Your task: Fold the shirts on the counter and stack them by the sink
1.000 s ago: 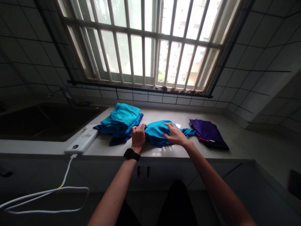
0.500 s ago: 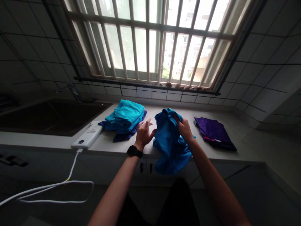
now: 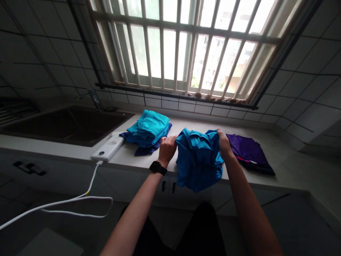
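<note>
A blue garment (image 3: 199, 163), its exact kind unclear, hangs between my two hands and droops over the counter's front edge. My left hand (image 3: 167, 148), with a black watch at the wrist, is closed on its upper left corner. At the upper right corner, my right hand (image 3: 223, 143) grips the cloth, fingers partly hidden behind it. Left of my left hand lies a stack of folded turquoise and blue clothes (image 3: 150, 126), with darker blue cloth underneath. Folded purple clothes (image 3: 246, 147) with a dark layer below lie just right of my right hand.
On the pale countertop (image 3: 285, 160), a white power bank (image 3: 109, 146) with a white cable (image 3: 92, 177) sits left of the stack. A dark sink (image 3: 77, 121) with a faucet (image 3: 96, 100) is farther left. The barred window (image 3: 183, 53) rises behind the counter.
My left hand has gone from open beside the garment to gripping its left corner. My right hand has shifted right, and the bunched cloth is now spread between both hands. The view shifted slightly.
</note>
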Demonstrator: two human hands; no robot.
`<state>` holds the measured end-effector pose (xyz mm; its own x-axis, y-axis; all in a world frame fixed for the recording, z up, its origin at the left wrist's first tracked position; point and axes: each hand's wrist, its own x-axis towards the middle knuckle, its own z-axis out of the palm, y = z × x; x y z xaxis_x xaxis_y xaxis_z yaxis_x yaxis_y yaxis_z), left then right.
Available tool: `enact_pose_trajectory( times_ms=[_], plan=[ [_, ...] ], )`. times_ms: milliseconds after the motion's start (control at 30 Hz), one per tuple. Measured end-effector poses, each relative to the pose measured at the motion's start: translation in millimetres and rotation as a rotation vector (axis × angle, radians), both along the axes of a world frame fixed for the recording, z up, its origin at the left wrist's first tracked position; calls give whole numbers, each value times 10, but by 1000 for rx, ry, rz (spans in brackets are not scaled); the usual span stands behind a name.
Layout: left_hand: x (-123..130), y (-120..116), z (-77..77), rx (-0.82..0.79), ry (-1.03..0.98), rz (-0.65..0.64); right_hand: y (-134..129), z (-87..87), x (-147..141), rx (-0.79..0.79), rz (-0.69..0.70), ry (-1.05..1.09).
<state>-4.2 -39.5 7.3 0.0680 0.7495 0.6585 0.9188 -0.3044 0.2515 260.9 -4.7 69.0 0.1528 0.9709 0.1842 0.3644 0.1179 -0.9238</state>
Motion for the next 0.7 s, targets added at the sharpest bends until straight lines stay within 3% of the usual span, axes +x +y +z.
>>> enact_pose_trajectory(
  times_ms=[67,133,233,300,367,467,567,633,700],
  plan=[
    [-56,27,-24,0,-91,155,2,43,154,-107,-200,-390],
    [-97,76,-63,-40,-166,236,-55,36,235,-184,-236,-643],
    [-101,152,-112,-100,-223,148,-213,-70,133,-3,7,-707],
    [-74,171,-119,-125,-229,1,-318,-169,-67,176,228,-709],
    [-41,154,-110,-158,-215,-162,-390,-251,-304,230,325,-715],
    [-9,93,-96,-212,-173,-304,-441,-291,-572,112,301,-791],
    [-4,41,-93,-226,-142,-302,-495,-226,-605,10,347,-818],
    [-8,18,-94,-202,-132,-287,-555,-142,-515,-44,525,-756],
    [-9,4,-94,-166,-122,-288,-615,-43,-392,-154,809,-646]
  ],
)
